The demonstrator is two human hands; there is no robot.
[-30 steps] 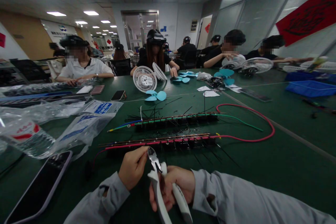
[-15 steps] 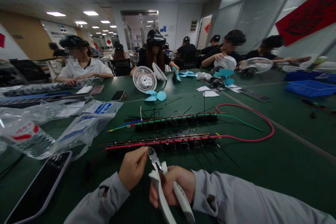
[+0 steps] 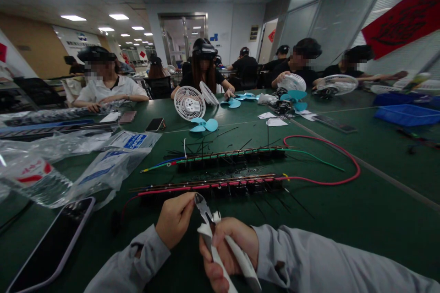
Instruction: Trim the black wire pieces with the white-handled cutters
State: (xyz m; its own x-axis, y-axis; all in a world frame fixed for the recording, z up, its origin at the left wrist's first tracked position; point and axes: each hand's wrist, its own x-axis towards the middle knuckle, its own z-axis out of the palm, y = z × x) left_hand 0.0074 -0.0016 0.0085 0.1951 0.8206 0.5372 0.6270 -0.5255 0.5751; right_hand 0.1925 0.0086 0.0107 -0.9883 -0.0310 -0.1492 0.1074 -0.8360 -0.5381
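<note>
Working from the left, I am seeing a dark smartphone with a pale case lying face up at the near edge of the green table, with clear plastic bags carrying blue printed labels spread just beyond it. Next, my left hand is pinched shut, thumb and forefinger closing on something too small for me to make out, right at the tip of the cutters. My right hand is wrapped around the white handles of the flush-cutting pliers, whose metal nose is pointing up and left toward those fingertips; I cannot tell whether the blades are meeting. Just past both hands, the long black terminal strip with red wiring is lying across the table, and behind it the second black strip with green and blue wiring. Thin black offcuts are scattered around the far strip, so I judge that a good deal of trimming is already done, with the piece at my fingertips in hand now. Further right, the thick red cable is looping out from the near strip; how many ties are left uncut, I cannot tell.
</note>
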